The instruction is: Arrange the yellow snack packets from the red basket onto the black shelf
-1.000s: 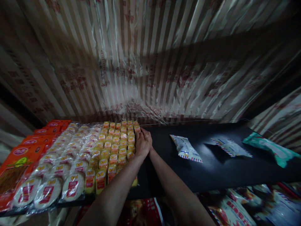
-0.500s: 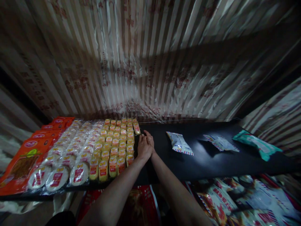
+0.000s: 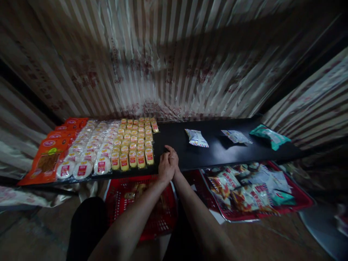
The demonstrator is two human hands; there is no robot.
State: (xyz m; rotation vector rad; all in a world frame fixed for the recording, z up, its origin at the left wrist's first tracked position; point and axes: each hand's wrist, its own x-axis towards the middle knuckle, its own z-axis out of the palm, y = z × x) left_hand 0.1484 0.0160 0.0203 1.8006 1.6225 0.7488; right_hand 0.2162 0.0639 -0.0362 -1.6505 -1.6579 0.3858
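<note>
My left hand [image 3: 164,167] and my right hand [image 3: 173,159] are pressed together in front of the black shelf [image 3: 174,139], near its front edge. Their fingers are closed against each other, partly hidden, and no item shows in them. Left of my hands stand rows of small yellow wrapped snack cakes [image 3: 132,157], tightly lined up. Beyond those are rows of round white wrapped cakes [image 3: 83,169]. Orange snack bags [image 3: 45,163] overlap at the far left end. To the right lie a white packet [image 3: 197,138], a second white packet [image 3: 237,137] and a teal packet [image 3: 270,136], spaced apart.
Below the shelf stands a red basket [image 3: 115,214] holding several yellowish packs. A second red basket [image 3: 303,197], at the lower right, is filled with snack bags [image 3: 254,197]. Striped curtain fabric [image 3: 168,72] hangs behind the shelf and at both sides.
My view has drawn back and tilted down, so both baskets and the floor show more fully. My hands stay together but are now nearer the shelf's front edge.
</note>
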